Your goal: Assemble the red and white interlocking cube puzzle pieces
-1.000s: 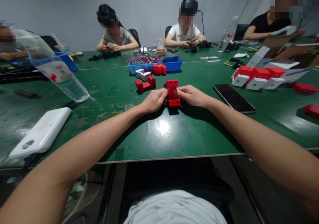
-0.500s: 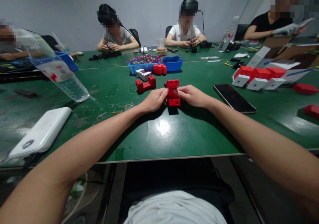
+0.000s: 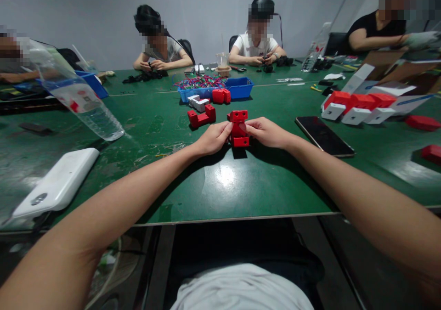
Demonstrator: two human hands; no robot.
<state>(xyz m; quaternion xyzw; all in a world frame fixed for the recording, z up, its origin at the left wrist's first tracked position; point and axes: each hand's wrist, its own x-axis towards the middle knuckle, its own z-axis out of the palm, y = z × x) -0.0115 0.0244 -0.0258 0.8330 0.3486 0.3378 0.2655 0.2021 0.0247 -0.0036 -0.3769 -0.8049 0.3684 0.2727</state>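
Between my hands is a red bracket-like plastic part with small holes in its two raised ends, held just over the green table. My left hand grips its left side, thumb on top. From the right, my right hand pinches the other side; the fingers beneath are hidden. Left of my hands lies a similar red U-shaped part. Behind that one rest a white-and-grey part and a red block-like part.
Blue bins stand behind the parts, one full of coloured wires. A phone and red-and-white parts lie right. At left are a tilted bottle and a white power bank-like device. Several people sit around the table.
My hands and the red part stay in place. At the far right, a person's gloved hand has moved right and the pale sheet it held no longer shows.
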